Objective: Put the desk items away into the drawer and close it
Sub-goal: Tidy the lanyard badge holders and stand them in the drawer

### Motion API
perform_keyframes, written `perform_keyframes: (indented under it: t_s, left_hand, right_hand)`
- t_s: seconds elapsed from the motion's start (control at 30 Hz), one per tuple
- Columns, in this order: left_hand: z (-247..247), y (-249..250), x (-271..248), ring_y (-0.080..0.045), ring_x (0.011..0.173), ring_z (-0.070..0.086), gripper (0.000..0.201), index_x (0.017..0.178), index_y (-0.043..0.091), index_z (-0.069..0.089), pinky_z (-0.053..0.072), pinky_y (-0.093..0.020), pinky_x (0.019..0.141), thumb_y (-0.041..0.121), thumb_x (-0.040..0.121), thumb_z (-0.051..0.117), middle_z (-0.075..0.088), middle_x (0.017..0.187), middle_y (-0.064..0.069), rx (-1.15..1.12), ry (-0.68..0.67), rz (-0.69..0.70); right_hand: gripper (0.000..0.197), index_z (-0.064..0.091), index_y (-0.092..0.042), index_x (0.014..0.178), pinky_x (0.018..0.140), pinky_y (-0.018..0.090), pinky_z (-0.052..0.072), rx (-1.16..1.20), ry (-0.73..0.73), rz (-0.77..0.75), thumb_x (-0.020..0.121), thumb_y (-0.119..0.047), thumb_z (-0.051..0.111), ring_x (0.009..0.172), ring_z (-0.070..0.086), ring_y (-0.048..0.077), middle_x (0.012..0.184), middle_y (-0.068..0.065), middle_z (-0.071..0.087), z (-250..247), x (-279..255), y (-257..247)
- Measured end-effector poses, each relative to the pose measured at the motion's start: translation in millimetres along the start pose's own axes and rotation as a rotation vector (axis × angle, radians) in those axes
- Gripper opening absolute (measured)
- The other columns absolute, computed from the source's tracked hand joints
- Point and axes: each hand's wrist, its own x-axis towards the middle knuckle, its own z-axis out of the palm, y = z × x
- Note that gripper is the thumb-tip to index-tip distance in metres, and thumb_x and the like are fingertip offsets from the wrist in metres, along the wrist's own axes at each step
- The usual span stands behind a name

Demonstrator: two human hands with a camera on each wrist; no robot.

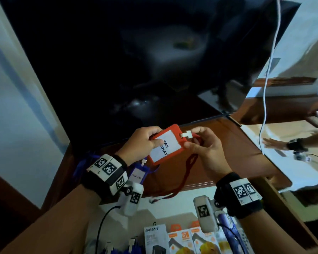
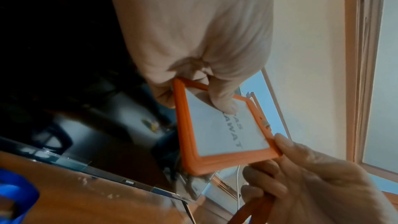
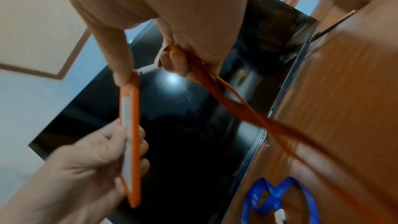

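Both hands hold a red badge holder [image 1: 164, 144] with a white card above the wooden desk [image 1: 246, 149]. My left hand [image 1: 145, 142] pinches its far end, thumb on the card [image 2: 215, 125]. My right hand [image 1: 202, 143] pinches the clip end and grips the red lanyard [image 1: 188, 173], which hangs down to the desk. In the right wrist view the red holder [image 3: 133, 142] is seen edge-on, with the red lanyard [image 3: 247, 111] trailing from the curled fingers. A blue badge holder [image 1: 136, 177] lies on the desk under my left wrist. The open drawer [image 1: 154, 213] shows below.
A dark TV screen [image 1: 136, 61] stands behind the desk. A blue lanyard [image 3: 277, 198] lies coiled on the wood. Boxed gadgets [image 1: 182, 239] and blue holders [image 1: 121, 250] lie in the drawer. A white cable [image 1: 270, 70] hangs at right; another person's hand [image 1: 275, 144] reaches in.
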Motion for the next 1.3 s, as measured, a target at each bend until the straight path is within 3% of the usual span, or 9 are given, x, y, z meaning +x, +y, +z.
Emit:
perform_keyframes:
  t_s: [0.13, 0.27, 0.47, 0.57, 0.77, 0.87, 0.97, 1.1, 1.3]
  left_hand:
    - [9.9, 2.5, -2.7, -0.013, 0.076, 0.068, 0.012, 0.09, 0.026, 0.061, 0.054, -0.027, 0.067, 0.016, 0.094, 0.056, 0.069, 0.084, 0.002, -0.106, 0.069, -0.06]
    - [21.9, 7.7, -3.6, -0.02, 0.08, 0.068, 0.009, 0.094, 0.02, 0.062, 0.057, -0.034, 0.072, 0.017, 0.095, 0.053, 0.07, 0.087, -0.003, -0.231, 0.176, -0.107]
    - [43.5, 19.1, -9.6, -0.017, 0.089, 0.068, 0.014, 0.104, 0.016, 0.06, 0.057, -0.034, 0.079, 0.021, 0.099, 0.048, 0.07, 0.097, -0.004, -0.439, 0.289, -0.169]
    - [49.6, 19.5, -14.5, -0.017, 0.09, 0.068, 0.016, 0.111, 0.02, 0.057, 0.057, -0.032, 0.076, 0.026, 0.099, 0.048, 0.069, 0.102, -0.004, -0.525, 0.296, -0.242]
    - [33.0, 13.3, -27.4, -0.019, 0.093, 0.07, 0.029, 0.117, 0.024, 0.058, 0.056, -0.039, 0.086, 0.029, 0.089, 0.062, 0.071, 0.102, -0.002, -0.613, 0.172, -0.31]
    - [10.4, 13.8, -32.5, -0.027, 0.104, 0.066, 0.037, 0.118, 0.015, 0.061, 0.05, -0.044, 0.097, 0.039, 0.092, 0.053, 0.069, 0.109, -0.014, -0.633, -0.029, -0.28]
    - [-9.2, 16.0, -37.5, -0.028, 0.1, 0.066, 0.041, 0.11, 0.003, 0.063, 0.053, -0.033, 0.088, 0.034, 0.085, 0.054, 0.069, 0.102, -0.016, -0.643, -0.159, -0.279]
    - [-21.1, 9.2, -43.9, -0.022, 0.09, 0.066, 0.024, 0.091, 0.007, 0.071, 0.056, -0.029, 0.08, 0.021, 0.08, 0.056, 0.07, 0.088, -0.009, -0.637, -0.248, -0.268]
    - [-21.0, -6.5, -52.4, -0.019, 0.086, 0.071, 0.018, 0.09, 0.008, 0.075, 0.058, -0.027, 0.073, 0.007, 0.074, 0.067, 0.072, 0.092, -0.012, -0.739, -0.266, -0.341]
  right_hand:
    - [0.032, 0.06, -0.006, 0.11, 0.089, 0.054, 0.052, 0.051, 0.073, 0.005, 0.081, -0.012, 0.072, 0.098, 0.064, 0.039, 0.104, 0.017, 0.066, 2.5, -10.4, -5.2]
    - [0.019, 0.062, -0.009, 0.109, 0.087, 0.049, 0.054, 0.074, 0.107, 0.041, 0.091, -0.016, 0.058, 0.1, 0.065, 0.034, 0.106, 0.017, 0.067, 14.2, -18.4, -7.7]
    - [0.018, 0.058, 0.0, 0.11, 0.058, 0.013, 0.047, 0.078, 0.05, -0.012, 0.092, -0.004, 0.055, 0.069, 0.06, 0.001, 0.09, 0.003, 0.065, 34.2, -28.9, 3.2]
    - [0.016, 0.059, 0.001, 0.107, 0.056, 0.012, 0.044, 0.056, 0.025, -0.024, 0.092, -0.001, 0.055, 0.064, 0.058, -0.002, 0.083, -0.002, 0.063, 36.3, -30.4, 5.8]
    - [0.009, 0.059, -0.004, 0.088, 0.066, 0.024, 0.05, 0.001, -0.096, 0.035, 0.094, -0.008, 0.054, 0.081, 0.061, 0.018, 0.089, 0.007, 0.064, 25.2, -28.4, 8.2]
    - [0.007, 0.059, -0.001, 0.088, 0.068, 0.027, 0.054, 0.069, -0.226, 0.136, 0.092, -0.005, 0.054, 0.085, 0.066, 0.027, 0.094, 0.015, 0.067, 21.3, -30.8, 5.1]
    - [0.008, 0.058, 0.003, 0.087, 0.059, 0.019, 0.05, 0.116, -0.329, 0.218, 0.092, 0.0, 0.052, 0.074, 0.067, 0.016, 0.085, 0.008, 0.07, 19.1, -35.5, 2.6]
    - [0.006, 0.058, 0.004, 0.088, 0.054, 0.015, 0.047, 0.165, -0.414, 0.308, 0.09, 0.002, 0.052, 0.062, 0.065, 0.008, 0.073, 0.001, 0.07, 18.5, -40.2, -2.1]
    - [0.009, 0.068, -0.011, 0.073, 0.055, 0.023, 0.046, 0.19, -0.43, 0.394, 0.077, -0.01, 0.06, 0.069, 0.063, 0.025, 0.081, 0.016, 0.067, 21.5, -44.3, -1.1]
